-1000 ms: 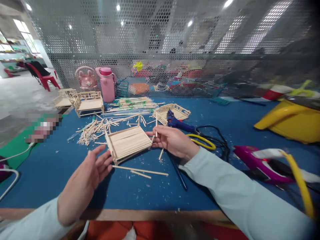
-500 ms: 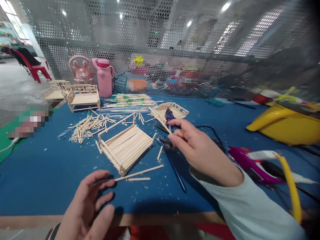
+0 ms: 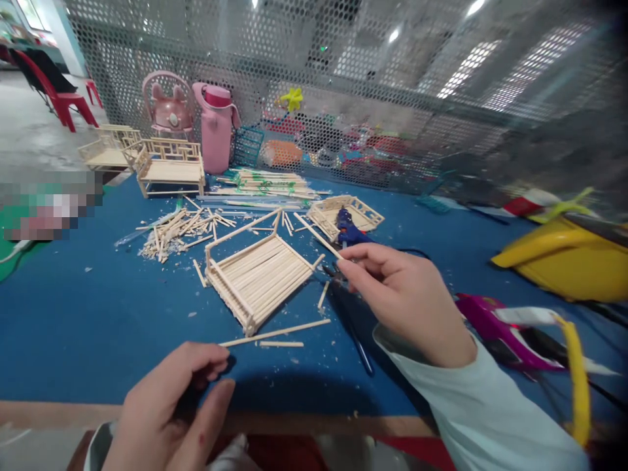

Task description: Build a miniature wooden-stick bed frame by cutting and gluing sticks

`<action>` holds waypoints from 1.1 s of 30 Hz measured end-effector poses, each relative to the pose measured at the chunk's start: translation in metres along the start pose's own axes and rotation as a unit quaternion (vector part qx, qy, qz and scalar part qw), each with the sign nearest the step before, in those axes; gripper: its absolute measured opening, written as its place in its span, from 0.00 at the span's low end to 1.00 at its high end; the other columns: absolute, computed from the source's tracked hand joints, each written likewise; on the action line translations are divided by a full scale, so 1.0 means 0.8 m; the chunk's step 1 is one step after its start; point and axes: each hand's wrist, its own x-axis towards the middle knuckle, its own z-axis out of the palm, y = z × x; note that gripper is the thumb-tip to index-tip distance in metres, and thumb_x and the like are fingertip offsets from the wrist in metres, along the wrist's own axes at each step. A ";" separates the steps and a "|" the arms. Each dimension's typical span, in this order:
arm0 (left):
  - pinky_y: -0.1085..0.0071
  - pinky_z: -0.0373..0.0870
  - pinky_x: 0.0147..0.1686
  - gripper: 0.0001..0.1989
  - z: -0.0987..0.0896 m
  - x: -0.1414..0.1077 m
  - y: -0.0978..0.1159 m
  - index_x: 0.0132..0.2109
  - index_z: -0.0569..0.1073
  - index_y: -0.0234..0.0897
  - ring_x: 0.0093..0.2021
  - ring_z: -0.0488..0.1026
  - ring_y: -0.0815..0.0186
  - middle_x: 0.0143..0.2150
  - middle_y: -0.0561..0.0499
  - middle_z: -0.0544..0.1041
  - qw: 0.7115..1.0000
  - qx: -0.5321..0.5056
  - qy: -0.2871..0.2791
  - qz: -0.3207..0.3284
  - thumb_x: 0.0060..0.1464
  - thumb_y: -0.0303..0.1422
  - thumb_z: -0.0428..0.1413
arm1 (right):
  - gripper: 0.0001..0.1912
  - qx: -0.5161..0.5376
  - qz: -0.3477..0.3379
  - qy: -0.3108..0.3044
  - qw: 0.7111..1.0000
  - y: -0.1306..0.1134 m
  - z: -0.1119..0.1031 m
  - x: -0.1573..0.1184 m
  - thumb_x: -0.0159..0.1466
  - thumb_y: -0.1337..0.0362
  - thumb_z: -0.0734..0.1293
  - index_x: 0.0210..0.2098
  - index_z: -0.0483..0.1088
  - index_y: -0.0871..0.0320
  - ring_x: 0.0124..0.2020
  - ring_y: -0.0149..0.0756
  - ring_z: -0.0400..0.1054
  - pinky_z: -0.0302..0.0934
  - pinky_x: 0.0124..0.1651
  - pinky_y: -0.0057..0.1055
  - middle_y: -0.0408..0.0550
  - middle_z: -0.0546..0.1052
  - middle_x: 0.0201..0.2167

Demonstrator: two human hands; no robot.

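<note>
- Stick [image 3: 316, 235] is pinched near 1 end between the thumb and forefinger of the right hand [image 3: 405, 288]; with so much length free, it could swivel or slip if the grip loosens.
- Frame [image 3: 258, 278] sits ahead of and between the 2 hands, held by neither; a nudge from the stick or the right knuckles might skew it.
- Post [image 3: 318, 263], at the frame's corner nearest the right hand, leans outward and looks easy to snap off if brushed.
- Left hand [image 3: 169, 405] is bare, fingers loosely curled, thumb apart; its fingertips are at the end of a long stick [image 3: 289, 331], contact unclear, and a careless sweep could roll that into the frame.
- Pliers [image 3: 360, 343] lie beside the right hand, partly hidden; a dropped wrist could catch them.
- Glue gun [image 3: 347, 229] is just beyond the right fingers; if hot, which I cannot tell, reaching forward risks a burn.
</note>
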 end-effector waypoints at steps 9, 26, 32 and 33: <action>0.83 0.70 0.24 0.06 0.002 0.002 0.005 0.38 0.70 0.40 0.26 0.73 0.73 0.28 0.54 0.75 0.999 0.029 0.005 0.015 0.52 0.35 0.52 | 0.08 0.036 0.003 -0.019 0.999 -0.003 0.009 0.002 0.60 0.61 0.62 0.29 0.67 0.58 0.17 0.28 0.63 0.55 0.24 0.26 0.40 0.71 0.16; 0.83 0.70 0.25 0.05 0.001 0.002 0.004 0.38 0.70 0.40 0.26 0.73 0.73 0.28 0.55 0.75 0.999 0.030 -0.004 0.025 0.52 0.33 0.53 | 0.09 0.031 0.022 -0.013 0.999 -0.006 0.011 0.003 0.58 0.60 0.62 0.29 0.69 0.59 0.16 0.28 0.62 0.54 0.22 0.25 0.41 0.70 0.16; 0.84 0.70 0.26 0.06 0.000 0.001 0.003 0.38 0.69 0.41 0.27 0.74 0.73 0.29 0.55 0.76 0.999 0.033 -0.008 0.026 0.52 0.33 0.53 | 0.09 0.035 0.015 -0.006 0.999 -0.007 0.012 0.006 0.58 0.60 0.62 0.28 0.69 0.59 0.16 0.28 0.62 0.53 0.22 0.25 0.41 0.70 0.15; 0.84 0.70 0.26 0.06 0.000 0.001 0.003 0.38 0.69 0.41 0.27 0.74 0.73 0.29 0.55 0.76 0.999 0.035 -0.008 0.027 0.52 0.33 0.53 | 0.09 0.035 0.015 -0.005 0.999 -0.008 0.012 0.006 0.58 0.60 0.62 0.28 0.69 0.59 0.16 0.28 0.62 0.53 0.22 0.25 0.41 0.70 0.15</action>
